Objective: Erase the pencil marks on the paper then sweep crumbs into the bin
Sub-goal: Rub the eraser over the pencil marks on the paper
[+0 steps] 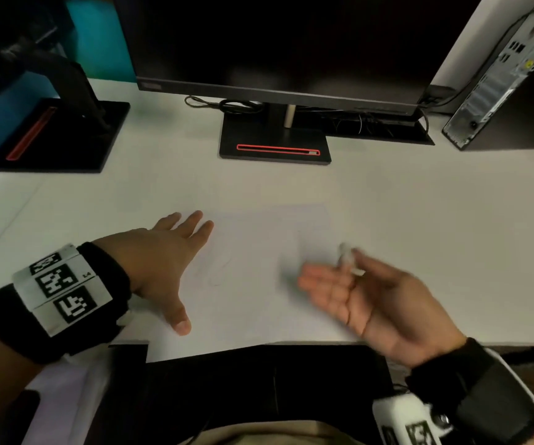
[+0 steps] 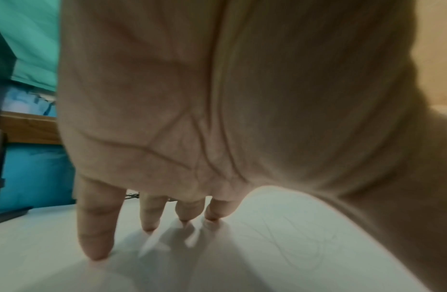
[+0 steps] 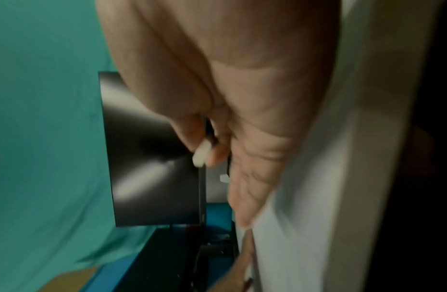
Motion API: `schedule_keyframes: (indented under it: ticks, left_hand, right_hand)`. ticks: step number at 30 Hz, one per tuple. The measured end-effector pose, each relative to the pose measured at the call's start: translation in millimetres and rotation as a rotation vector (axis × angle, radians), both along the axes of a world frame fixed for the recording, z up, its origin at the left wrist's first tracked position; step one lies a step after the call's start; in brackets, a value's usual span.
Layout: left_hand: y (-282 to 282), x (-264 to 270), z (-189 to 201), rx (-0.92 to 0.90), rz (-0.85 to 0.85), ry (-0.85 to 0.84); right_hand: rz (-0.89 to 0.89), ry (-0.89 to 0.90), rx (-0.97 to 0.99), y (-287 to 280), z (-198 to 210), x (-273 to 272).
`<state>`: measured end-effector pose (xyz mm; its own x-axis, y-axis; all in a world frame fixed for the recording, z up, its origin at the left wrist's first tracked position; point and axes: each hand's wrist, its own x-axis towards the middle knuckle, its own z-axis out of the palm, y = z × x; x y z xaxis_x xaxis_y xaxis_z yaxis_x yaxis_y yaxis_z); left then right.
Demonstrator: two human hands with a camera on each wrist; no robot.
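Erasing step. Left hand flat, fingers spread, pinning paper to bench. Right hand pinches eraser above faint marks; next: rub them.

The right hand is motion-blurred in the head view, so the small white eraser pinched at its fingers shows no clear outline. The paper barely separates from the white surface, its pencil marks too faint to read. The monitor is cut off by the top edge.
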<state>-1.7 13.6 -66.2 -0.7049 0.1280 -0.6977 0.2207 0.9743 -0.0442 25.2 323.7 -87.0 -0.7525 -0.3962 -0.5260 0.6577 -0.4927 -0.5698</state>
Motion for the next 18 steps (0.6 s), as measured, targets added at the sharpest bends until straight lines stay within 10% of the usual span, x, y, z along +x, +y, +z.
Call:
schedule_keyframes:
  ticks: [3, 9, 15, 18]
  left_hand:
    - [-5, 2, 1, 0.004, -0.002, 0.000]
    - [-3, 1, 0, 0.015, 0.015, -0.007]
    - [-1, 0, -2, -0.004, 0.012, -0.005]
    - [-2, -1, -2, -0.001, 0.007, -0.007]
  right_hand:
    - [0.193, -0.029, 0.062, -2, -13, 2]
    - [-0.341, 0.020, 0.074, 12, 0, -43]
    - [0.240, -0.045, 0.099, -70, -9, -10]
    - [0.198, -0.077, 0.068, -75, -16, -33]
